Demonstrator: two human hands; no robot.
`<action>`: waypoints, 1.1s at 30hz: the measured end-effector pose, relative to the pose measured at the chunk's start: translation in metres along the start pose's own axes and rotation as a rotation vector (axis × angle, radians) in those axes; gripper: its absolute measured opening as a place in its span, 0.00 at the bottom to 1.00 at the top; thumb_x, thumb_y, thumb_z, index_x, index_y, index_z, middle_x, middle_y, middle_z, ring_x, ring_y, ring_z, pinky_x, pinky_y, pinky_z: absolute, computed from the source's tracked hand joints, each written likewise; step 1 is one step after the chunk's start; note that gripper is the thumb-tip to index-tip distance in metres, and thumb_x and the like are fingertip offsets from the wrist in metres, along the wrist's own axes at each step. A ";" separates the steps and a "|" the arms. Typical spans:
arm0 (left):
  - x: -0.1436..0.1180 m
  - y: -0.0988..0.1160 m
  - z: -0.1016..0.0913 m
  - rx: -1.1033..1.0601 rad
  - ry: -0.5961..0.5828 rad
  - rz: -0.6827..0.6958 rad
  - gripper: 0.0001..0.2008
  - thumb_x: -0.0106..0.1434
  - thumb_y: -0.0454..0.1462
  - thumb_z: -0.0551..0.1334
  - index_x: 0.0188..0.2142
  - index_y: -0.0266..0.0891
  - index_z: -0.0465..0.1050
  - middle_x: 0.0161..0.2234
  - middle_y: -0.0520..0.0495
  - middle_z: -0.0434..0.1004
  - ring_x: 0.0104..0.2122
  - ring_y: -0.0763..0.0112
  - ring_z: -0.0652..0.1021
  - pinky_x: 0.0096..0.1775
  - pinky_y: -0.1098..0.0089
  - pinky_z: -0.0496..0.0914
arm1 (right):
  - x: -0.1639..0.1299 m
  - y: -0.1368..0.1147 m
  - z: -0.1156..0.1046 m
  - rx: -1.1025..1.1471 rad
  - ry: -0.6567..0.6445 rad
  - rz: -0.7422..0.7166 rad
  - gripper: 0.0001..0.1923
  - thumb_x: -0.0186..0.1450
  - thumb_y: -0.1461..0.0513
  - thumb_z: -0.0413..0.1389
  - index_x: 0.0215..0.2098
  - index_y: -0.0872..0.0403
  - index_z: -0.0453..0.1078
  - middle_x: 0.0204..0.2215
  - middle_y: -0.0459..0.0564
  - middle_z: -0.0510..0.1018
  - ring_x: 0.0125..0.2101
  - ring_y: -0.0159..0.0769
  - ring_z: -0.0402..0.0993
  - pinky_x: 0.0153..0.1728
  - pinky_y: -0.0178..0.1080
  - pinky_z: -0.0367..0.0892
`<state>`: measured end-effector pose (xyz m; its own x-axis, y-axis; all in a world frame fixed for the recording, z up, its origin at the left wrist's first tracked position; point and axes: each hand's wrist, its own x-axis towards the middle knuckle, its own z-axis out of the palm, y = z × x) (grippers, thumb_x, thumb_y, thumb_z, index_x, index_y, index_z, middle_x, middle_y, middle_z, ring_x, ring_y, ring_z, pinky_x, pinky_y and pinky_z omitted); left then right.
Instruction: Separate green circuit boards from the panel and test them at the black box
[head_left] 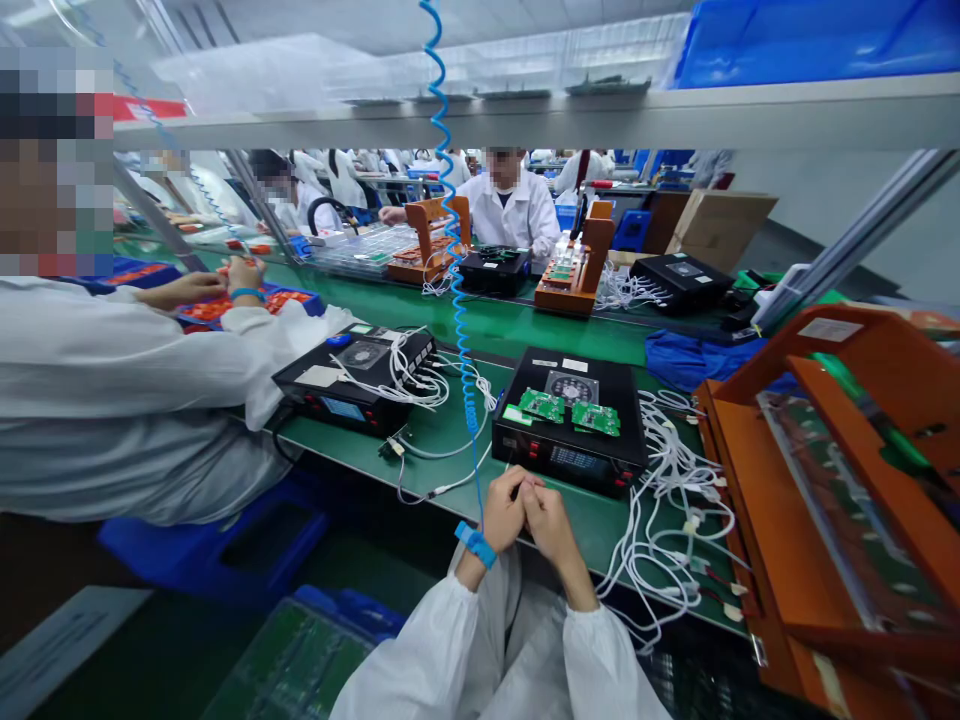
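Observation:
My left hand (501, 508) and my right hand (550, 518) meet at the front edge of the green bench (450, 472), fingers curled and touching. Whatever lies between the fingertips, if anything, is hidden. A blue wrist strap (475, 545) circles my left wrist, and a blue coiled cord (459, 300) runs up from it. Just beyond my hands sits a black test box (517, 400) with a small display on its front. On top of it lie two green circuit boards, one on the left (541, 405) and one on the right (596, 418).
White cables (667, 480) tangle right of the box, beside a large orange fixture (795, 540). Another black box (360, 375) stands to the left. A co-worker's sleeve (150, 345) reaches in from the left, hands over orange parts. A shelf (525, 118) crosses overhead.

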<state>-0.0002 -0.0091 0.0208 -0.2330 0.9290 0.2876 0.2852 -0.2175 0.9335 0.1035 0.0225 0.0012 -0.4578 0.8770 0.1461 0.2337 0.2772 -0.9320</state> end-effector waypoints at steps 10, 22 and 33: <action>0.000 0.003 -0.001 -0.006 0.004 0.005 0.15 0.69 0.38 0.54 0.31 0.38 0.77 0.30 0.46 0.76 0.34 0.66 0.75 0.38 0.68 0.67 | 0.000 -0.001 0.000 0.013 -0.004 0.026 0.32 0.69 0.40 0.41 0.18 0.53 0.56 0.13 0.45 0.61 0.18 0.29 0.55 0.19 0.33 0.49; 0.000 0.002 -0.001 -0.006 0.003 0.012 0.16 0.70 0.39 0.54 0.31 0.38 0.77 0.30 0.46 0.75 0.33 0.66 0.75 0.38 0.68 0.66 | 0.000 0.000 0.001 0.017 -0.001 0.034 0.33 0.69 0.39 0.40 0.18 0.52 0.54 0.14 0.45 0.59 0.18 0.29 0.53 0.19 0.33 0.48; 0.000 -0.002 0.000 -0.022 0.009 0.013 0.14 0.69 0.37 0.55 0.31 0.38 0.78 0.31 0.46 0.76 0.34 0.66 0.75 0.38 0.68 0.67 | 0.001 0.001 0.002 0.021 -0.001 0.033 0.33 0.68 0.39 0.41 0.18 0.53 0.55 0.13 0.45 0.60 0.17 0.29 0.54 0.19 0.33 0.48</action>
<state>-0.0004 -0.0085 0.0189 -0.2373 0.9234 0.3017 0.2681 -0.2363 0.9340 0.1021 0.0231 -0.0005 -0.4507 0.8853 0.1149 0.2303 0.2396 -0.9431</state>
